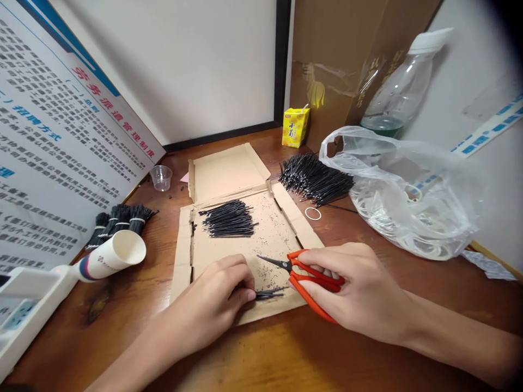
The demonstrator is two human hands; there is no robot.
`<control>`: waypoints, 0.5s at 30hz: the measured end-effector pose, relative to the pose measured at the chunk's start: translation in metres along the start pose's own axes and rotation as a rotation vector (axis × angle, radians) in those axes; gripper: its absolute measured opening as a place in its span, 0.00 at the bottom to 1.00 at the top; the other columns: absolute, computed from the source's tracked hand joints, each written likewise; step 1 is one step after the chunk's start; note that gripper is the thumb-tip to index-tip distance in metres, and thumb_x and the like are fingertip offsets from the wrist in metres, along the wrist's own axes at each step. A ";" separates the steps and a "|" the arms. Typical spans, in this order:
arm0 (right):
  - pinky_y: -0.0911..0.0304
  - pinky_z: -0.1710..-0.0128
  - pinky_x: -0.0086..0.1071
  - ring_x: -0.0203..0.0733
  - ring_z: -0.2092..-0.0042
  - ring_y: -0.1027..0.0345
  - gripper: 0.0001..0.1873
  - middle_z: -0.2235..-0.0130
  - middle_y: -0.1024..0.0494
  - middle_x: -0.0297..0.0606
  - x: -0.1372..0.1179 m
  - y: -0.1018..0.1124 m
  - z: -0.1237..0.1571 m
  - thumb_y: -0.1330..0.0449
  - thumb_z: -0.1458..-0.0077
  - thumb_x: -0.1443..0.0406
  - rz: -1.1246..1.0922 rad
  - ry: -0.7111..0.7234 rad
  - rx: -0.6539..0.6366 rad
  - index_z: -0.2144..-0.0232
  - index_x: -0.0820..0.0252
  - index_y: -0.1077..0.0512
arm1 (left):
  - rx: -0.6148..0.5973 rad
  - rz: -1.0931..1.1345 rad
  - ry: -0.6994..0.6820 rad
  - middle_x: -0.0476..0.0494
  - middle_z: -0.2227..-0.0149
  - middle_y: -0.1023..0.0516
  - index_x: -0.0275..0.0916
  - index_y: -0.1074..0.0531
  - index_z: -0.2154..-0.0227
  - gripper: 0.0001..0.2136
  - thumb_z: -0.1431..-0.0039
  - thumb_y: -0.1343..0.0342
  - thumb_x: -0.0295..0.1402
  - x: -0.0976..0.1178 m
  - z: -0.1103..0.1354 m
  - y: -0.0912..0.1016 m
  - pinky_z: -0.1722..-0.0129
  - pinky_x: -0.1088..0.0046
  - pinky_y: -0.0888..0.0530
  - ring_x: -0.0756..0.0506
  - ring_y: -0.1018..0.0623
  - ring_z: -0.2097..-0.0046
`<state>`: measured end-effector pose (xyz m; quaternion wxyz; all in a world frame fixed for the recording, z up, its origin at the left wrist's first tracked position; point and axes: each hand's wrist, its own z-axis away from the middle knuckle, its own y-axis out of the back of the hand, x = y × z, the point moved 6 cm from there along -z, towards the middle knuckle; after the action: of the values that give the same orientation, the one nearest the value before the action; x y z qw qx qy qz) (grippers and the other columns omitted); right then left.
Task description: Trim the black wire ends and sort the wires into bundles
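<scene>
My left hand (227, 286) is closed at the near edge of an unfolded cardboard box (261, 256), its fingertips on a few short black wires (269, 294). My right hand (354, 288) grips orange-handled scissors (312, 275), fingers through the loops. The thin dark blades point left above the cardboard and look nearly closed, touching no wire. Further back on the cardboard lies a flat pile of cut black wires (229, 219) with pale tips. A larger heap of black wires (316, 177) lies on the table to the right. Small dark scraps are scattered over the cardboard.
At left stand bundled black wires (122, 219), a paper cup (112, 255) tilted in a white holder, and a small clear cup (160, 178). At right are a plastic bag of white bands (417, 201), a loose band (312, 213), a bottle (402, 92) and a yellow drink carton (295, 127).
</scene>
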<state>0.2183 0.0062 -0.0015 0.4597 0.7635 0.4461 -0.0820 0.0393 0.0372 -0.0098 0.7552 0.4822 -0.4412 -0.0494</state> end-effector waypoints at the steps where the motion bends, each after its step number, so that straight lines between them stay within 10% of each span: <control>1: 0.47 0.78 0.28 0.30 0.80 0.42 0.04 0.79 0.27 0.30 0.000 0.000 0.000 0.41 0.44 0.70 -0.007 0.001 0.001 0.71 0.61 0.27 | 0.018 -0.009 0.011 0.50 0.67 0.29 0.38 0.33 0.69 0.07 0.36 0.49 0.23 0.000 0.001 0.002 0.63 0.74 0.34 0.49 0.30 0.64; 15: 0.49 0.79 0.29 0.30 0.81 0.46 0.05 0.81 0.32 0.28 -0.002 0.001 -0.003 0.43 0.46 0.72 -0.057 0.003 -0.032 0.68 0.64 0.26 | 0.207 0.003 -0.040 0.55 0.75 0.35 0.41 0.32 0.62 0.09 0.28 0.56 0.33 0.005 0.004 0.019 0.72 0.78 0.39 0.53 0.36 0.73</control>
<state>0.2167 0.0071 0.0021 0.4688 0.7430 0.4696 -0.0868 0.0332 0.0416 0.0086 0.6924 0.5560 -0.4597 -0.0122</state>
